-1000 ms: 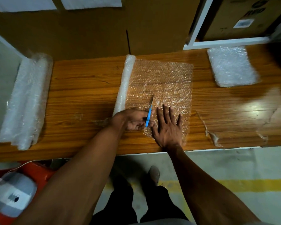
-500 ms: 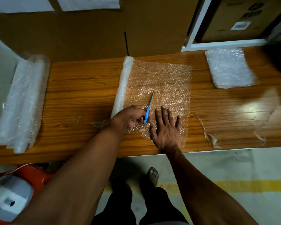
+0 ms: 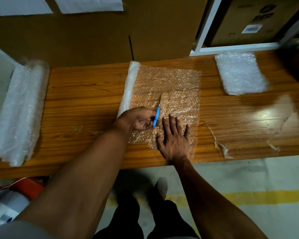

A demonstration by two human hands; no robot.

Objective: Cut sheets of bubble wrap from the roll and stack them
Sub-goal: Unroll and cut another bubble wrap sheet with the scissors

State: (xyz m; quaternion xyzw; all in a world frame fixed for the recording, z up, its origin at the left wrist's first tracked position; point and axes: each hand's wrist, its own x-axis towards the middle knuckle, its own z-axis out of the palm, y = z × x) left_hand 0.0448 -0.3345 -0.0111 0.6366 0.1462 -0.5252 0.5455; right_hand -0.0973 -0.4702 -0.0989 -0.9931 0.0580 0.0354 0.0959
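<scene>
A small bubble wrap roll [image 3: 129, 88] lies across the wooden table [image 3: 86, 104], with its unrolled sheet [image 3: 176, 87] spread flat to the right. My left hand [image 3: 136, 120] grips blue-handled scissors [image 3: 156, 116] whose blades point away from me into the sheet, with a cut running from the near edge. My right hand [image 3: 175, 140] lies flat with spread fingers on the sheet just right of the cut. A stack of cut sheets [image 3: 240, 73] sits at the table's far right.
A larger bubble wrap roll [image 3: 19, 107] lies at the table's left end. Cardboard boxes [image 3: 93, 37] stand against the back edge, and a white shelf frame [image 3: 231, 47] holds another box. Peeling tape [image 3: 221, 147] marks the right tabletop. A red object [image 3: 29, 187] sits on the floor.
The scissors have advanced a little farther away from me along the sheet. My right hand stays pressed flat on the wrap.
</scene>
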